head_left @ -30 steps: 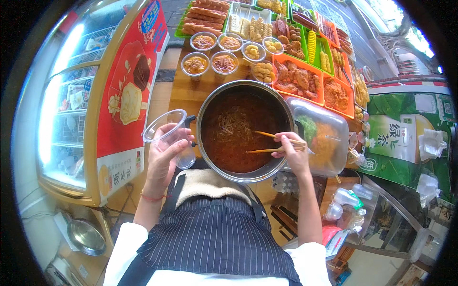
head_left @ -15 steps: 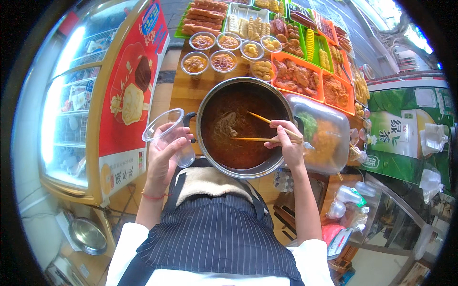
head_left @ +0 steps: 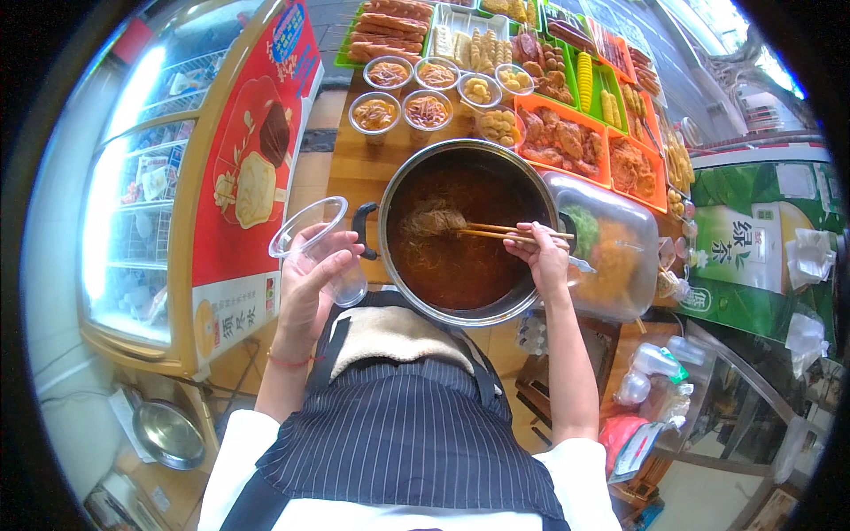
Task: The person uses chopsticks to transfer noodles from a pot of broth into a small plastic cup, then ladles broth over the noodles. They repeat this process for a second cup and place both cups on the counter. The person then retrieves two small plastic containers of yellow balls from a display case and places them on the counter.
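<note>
My left hand [head_left: 312,273] is closed around a clear plastic cup [head_left: 310,227], which leans over to the left of the pot and looks empty. In my right hand [head_left: 542,252] is a pair of wooden chopsticks [head_left: 496,232], held nearly level over the pot. Their tips are together on a clump of thin noodles [head_left: 432,221] at the left side of the dark reddish-brown broth [head_left: 452,274]. The wide metal pot [head_left: 390,285] has black side handles; the left one sits right beside the cup.
Filled cups [head_left: 374,113] stand behind the pot. Beyond them are trays of skewers [head_left: 390,37] and an orange tray of meat [head_left: 558,142]. A clear container [head_left: 624,257] with green and orange food adjoins the pot's right. A display fridge [head_left: 239,195] rises at the left.
The chopsticks have gone from spread apart to closed together on the noodles. The noodle clump looks more gathered. My left hand still holds the cup.
</note>
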A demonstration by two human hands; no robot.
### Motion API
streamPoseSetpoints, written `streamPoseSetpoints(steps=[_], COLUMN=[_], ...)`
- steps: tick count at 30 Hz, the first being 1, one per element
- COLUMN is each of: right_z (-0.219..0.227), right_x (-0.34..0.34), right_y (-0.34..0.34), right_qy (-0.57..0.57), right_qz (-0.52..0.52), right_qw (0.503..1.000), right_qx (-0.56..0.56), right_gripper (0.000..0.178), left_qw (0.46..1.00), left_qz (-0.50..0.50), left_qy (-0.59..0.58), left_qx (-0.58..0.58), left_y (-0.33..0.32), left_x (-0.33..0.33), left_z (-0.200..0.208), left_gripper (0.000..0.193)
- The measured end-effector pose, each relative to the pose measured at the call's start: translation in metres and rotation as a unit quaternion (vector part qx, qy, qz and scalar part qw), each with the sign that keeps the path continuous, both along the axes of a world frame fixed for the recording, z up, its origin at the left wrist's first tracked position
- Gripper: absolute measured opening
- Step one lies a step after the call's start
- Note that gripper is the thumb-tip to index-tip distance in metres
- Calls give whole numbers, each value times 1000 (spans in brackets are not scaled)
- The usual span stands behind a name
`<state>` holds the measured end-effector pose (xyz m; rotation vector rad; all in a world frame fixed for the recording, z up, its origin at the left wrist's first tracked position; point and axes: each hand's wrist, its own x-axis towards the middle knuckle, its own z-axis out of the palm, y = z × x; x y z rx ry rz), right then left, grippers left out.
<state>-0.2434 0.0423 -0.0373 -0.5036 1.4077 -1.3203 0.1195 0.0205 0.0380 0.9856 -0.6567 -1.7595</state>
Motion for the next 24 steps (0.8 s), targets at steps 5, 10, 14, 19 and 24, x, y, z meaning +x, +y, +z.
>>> streamPoseSetpoints(steps=[5,10,14,19,24], right_z=[25,55,49,30,11], right_x=[-1,7,24,26,32], right_y=[8,15,4,-9,-18], right_qy=[84,158,159,176,98], right_qz=[1,5,59,86,122], right_qw=[996,986,985,980,988], right_qx=[31,-47,-40,-38,-12], right_gripper=[28,26,28,27,27], left_qw=[1000,1000,1000,1000,1000], left_qz=[-6,-9,-16,-1,0], left_qy=[7,5,0,4,8], left_qx=[-2,-4,2,1,2], left_y=[-4,-6,-7,-6,-4], left_x=[0,0,-2,1,6], left_z=[1,1,0,0,-2], left_gripper=[51,51,52,51,50])
